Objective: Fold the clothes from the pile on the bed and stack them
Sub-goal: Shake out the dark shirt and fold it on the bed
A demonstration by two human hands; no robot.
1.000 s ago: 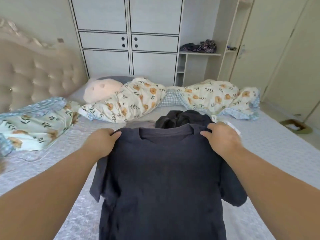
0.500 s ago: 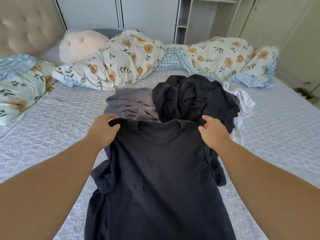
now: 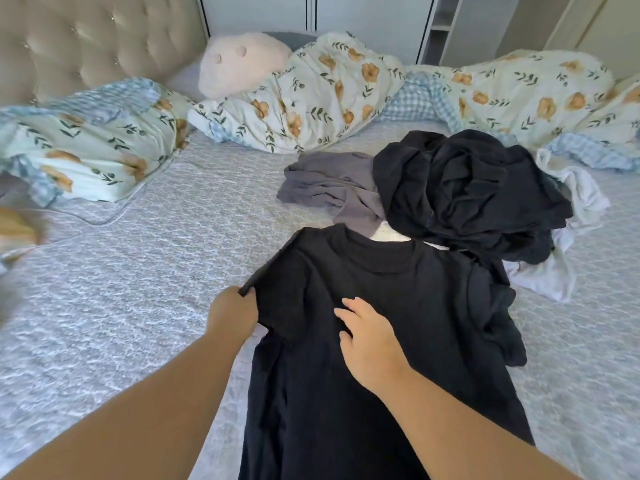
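Hands dropping from collar since earlier frame. Left hand [image 3: 234, 315] pinching sleeve of dark cotton T-shirt [image 3: 374, 341], apparently folding rightward; right hand [image 3: 370, 341] lying open, flat on chest, holding nothing. Shirt's long axis running toward wearer.

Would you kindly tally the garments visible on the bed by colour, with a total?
Dark navy or black: 2, the T-shirt spread flat and the crumpled dark garment on the pile, though that heap may hide more than one.
Grey: 1, the grey garment beside it.
White: 1, the white garment under the pile's right edge.
Total: 4 that can be told apart.
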